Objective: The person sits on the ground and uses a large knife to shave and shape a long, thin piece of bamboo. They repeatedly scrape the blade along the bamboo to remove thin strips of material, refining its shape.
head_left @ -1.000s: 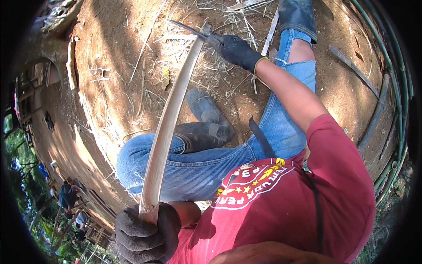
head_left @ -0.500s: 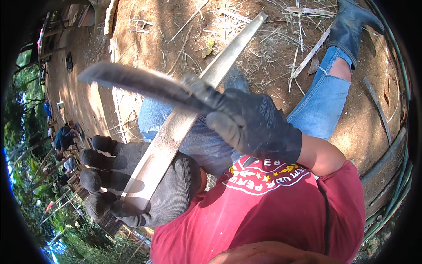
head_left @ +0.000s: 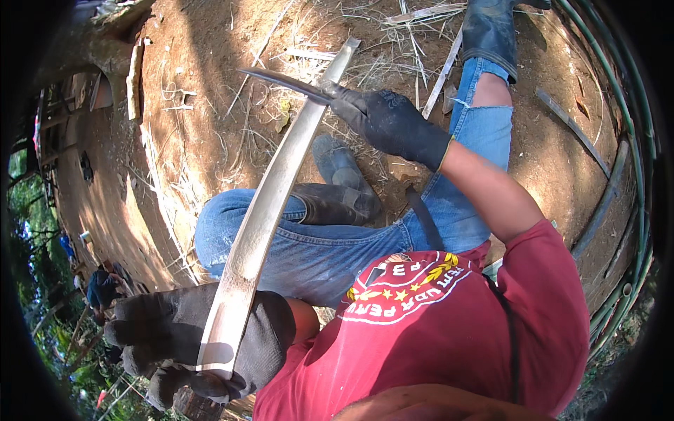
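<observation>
Moved since half a second ago: right hand [head_left: 393, 125] and knife [head_left: 284, 81], out from near the chest to the strip's far end.

Bamboo strip [head_left: 270, 210]: long, pale, slanting from the left hand [head_left: 203, 344] (gloved, clenched round the near end, steadying it) over the jeans [head_left: 316, 245].

Knife: dark blade, fisted in the right glove, lying across the strip's far part.

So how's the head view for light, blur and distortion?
Head view: hard sunlight with dappled shade on the dirt; glare along the bamboo strip; the strip bows with the fisheye; black corners; knife, right hand and left hand are sharp.
</observation>
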Tool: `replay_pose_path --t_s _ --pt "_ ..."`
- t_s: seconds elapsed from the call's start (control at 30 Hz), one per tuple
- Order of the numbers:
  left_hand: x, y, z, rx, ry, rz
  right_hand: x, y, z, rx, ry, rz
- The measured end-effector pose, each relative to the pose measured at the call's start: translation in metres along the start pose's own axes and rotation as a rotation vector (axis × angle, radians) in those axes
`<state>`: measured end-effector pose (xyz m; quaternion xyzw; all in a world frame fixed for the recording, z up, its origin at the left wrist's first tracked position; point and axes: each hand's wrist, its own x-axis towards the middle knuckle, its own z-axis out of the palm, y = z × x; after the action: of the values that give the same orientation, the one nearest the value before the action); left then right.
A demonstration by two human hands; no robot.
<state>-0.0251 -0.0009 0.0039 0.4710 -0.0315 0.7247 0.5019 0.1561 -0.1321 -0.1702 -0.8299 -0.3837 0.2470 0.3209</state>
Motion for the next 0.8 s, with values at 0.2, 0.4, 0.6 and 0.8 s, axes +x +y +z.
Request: replay_pose_path --t_s 0.2,0.4,0.6,0.8 --pt "-0.008 -0.002 -0.005 -0.097 -0.144 -0.073 0.091 0.167 -0.001 0.073 0.014 0.404" --pt "-0.001 0.002 -0.016 -0.184 -0.313 -0.145 0.035 0.120 0.001 0.934 0.078 0.347" --pt "0.023 -0.015 -0.011 -0.515 -0.874 -0.310 0.012 0.124 0.004 2.080 0.081 0.010" --pt "0.029 -0.037 0.004 -0.860 -1.511 -0.442 -0.026 0.084 0.009 1.217 0.396 0.407"
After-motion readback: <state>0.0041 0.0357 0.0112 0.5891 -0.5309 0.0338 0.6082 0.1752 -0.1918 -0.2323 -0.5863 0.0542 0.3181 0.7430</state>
